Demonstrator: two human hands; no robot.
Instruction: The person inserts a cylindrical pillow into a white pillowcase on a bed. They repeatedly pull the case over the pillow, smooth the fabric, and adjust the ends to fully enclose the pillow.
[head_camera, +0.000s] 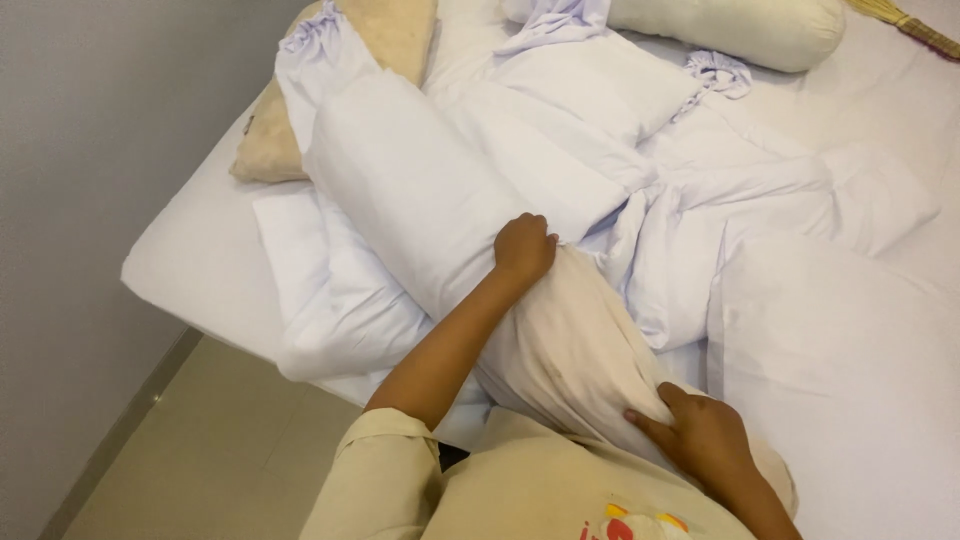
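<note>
The person works on a long bolster pillow (450, 210) lying across the near corner of the bed (175, 265), partly sleeved in a white bolster cover (400, 180). The left hand (523, 247) is closed, fingers curled over the cover's edge where white fabric meets the bare cream stuffing. The right hand (705, 432) is partly open, thumb and fingers pinching the bolster's bare near end against the person's body.

It looks light, soft and yielding. It would sag if lifted by one end, and the smooth cover would likely slide over it. The cover's hem and the bolster's end seem the best grips.

Its long axis runs diagonally, from the near end at the person's waist up and left toward a bare cream pillow (395, 35) at the bed's far left. A crumpled white duvet (740, 210) lies right of the bolster.
</note>
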